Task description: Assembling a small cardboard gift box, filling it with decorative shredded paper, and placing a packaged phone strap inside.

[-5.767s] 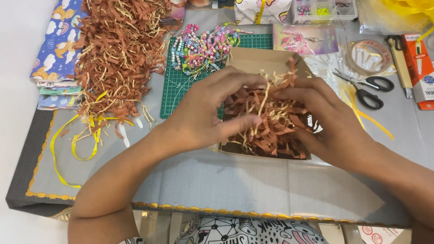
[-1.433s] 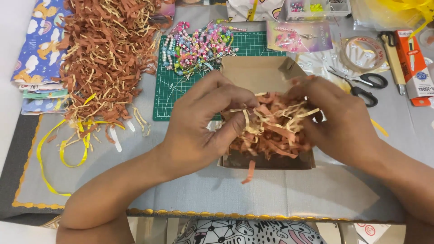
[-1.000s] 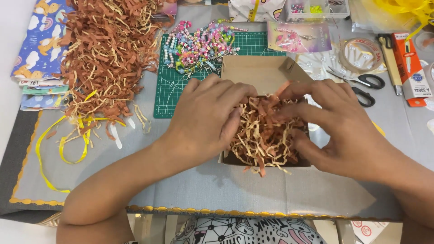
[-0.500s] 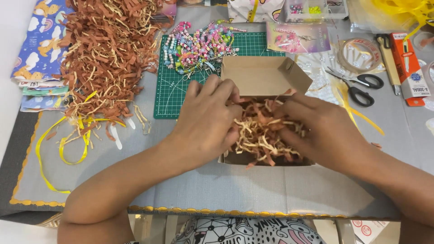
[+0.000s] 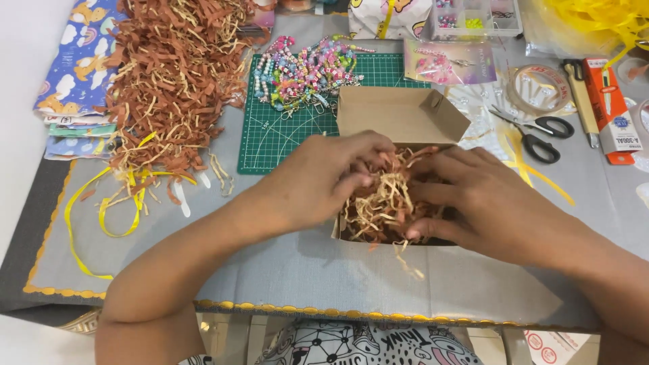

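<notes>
A small brown cardboard box point(image 5: 399, 113) sits open near the table's middle, its lid flap tilted back. It is filled with brown and tan shredded paper point(image 5: 378, 206). My left hand point(image 5: 318, 179) presses down on the shred from the left, fingers curled into it. From the right, my right hand point(image 5: 483, 199) pushes into the same filling, fingertips buried in the strips. Both hands cover much of the box's inside.
A big heap of brown paper shred point(image 5: 172, 74) lies at the back left, with yellow ribbon point(image 5: 101, 209) beside it. Colourful beaded strings point(image 5: 304, 67) rest on a green cutting mat point(image 5: 277, 135). Scissors point(image 5: 537, 132), a tape roll point(image 5: 537, 88) and folded patterned cloths point(image 5: 74, 81) lie around.
The shred bundle that my hands held raised above the box has been pushed down inside it. Both hands have lowered and flattened over the filling; the lid flap now shows.
</notes>
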